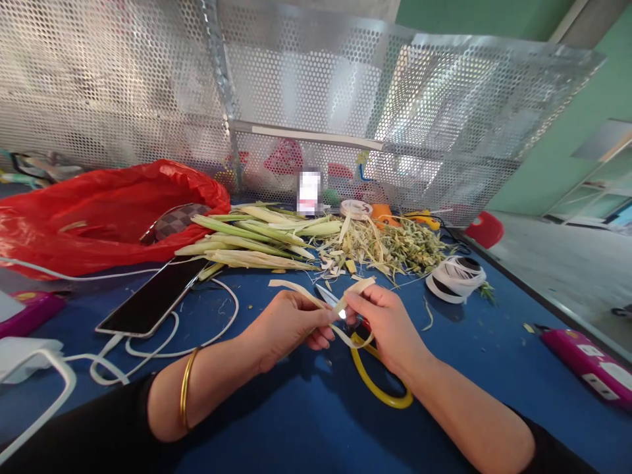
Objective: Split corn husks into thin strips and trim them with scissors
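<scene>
My left hand is closed, its thumb and fingers pinching a pale, flat strip whose free end sticks out to the left. The strip bends into a loop below the fingertips. Opposite it, my right hand is closed too and pinches a pale piece near the same spot; whether both are one strip I cannot tell. Under my right hand lie scissors with a yellow handle, blades pointing away and partly hidden by the fingers.
Behind the hands lie green-white stalks and dry trimmings. A red plastic bag and a phone with a white cable are left. Rightward are a white roll and a magenta object. A perforated metal screen stands behind.
</scene>
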A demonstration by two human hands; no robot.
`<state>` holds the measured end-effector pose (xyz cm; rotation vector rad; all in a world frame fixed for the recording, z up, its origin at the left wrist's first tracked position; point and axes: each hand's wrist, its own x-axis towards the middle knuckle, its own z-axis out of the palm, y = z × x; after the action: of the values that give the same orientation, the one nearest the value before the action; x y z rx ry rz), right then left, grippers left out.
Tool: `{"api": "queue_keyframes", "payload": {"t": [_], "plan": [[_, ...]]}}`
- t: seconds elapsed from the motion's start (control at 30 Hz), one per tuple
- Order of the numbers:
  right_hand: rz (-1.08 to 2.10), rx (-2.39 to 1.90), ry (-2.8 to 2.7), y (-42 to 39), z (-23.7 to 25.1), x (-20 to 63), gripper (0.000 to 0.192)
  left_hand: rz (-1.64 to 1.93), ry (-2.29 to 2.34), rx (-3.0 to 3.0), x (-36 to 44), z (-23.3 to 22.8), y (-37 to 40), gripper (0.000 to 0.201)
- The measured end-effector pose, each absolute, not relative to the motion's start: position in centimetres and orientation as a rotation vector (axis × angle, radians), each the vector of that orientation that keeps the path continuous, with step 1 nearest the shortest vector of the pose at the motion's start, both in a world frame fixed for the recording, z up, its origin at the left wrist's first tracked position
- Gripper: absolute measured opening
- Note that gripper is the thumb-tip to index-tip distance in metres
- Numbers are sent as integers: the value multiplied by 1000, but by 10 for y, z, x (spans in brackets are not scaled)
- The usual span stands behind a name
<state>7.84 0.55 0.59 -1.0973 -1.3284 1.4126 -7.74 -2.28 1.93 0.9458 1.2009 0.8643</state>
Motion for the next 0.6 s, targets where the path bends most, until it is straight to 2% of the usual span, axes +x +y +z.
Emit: {"api": "queue_keyframes", "payload": {"t": [0.17, 0.27, 0.37, 0.5, 0.6], "plan": [[1340, -1144, -1403, 13, 1, 82, 27, 853, 1226, 996, -77, 17, -23, 22], [871, -1180, -1645, 17, 7, 90, 18, 818, 1253, 1038, -77, 12, -24, 22], [382, -1047, -1902, 13, 15, 92, 24, 774, 1258, 1091, -74, 9, -26, 18], [394, -894, -2214, 1, 15, 82, 3, 725, 1273, 1165, -71, 9, -29, 16], [503, -887, -2185, -3, 11, 77, 13, 701, 1235, 1206, -70, 9, -31, 12]]}}
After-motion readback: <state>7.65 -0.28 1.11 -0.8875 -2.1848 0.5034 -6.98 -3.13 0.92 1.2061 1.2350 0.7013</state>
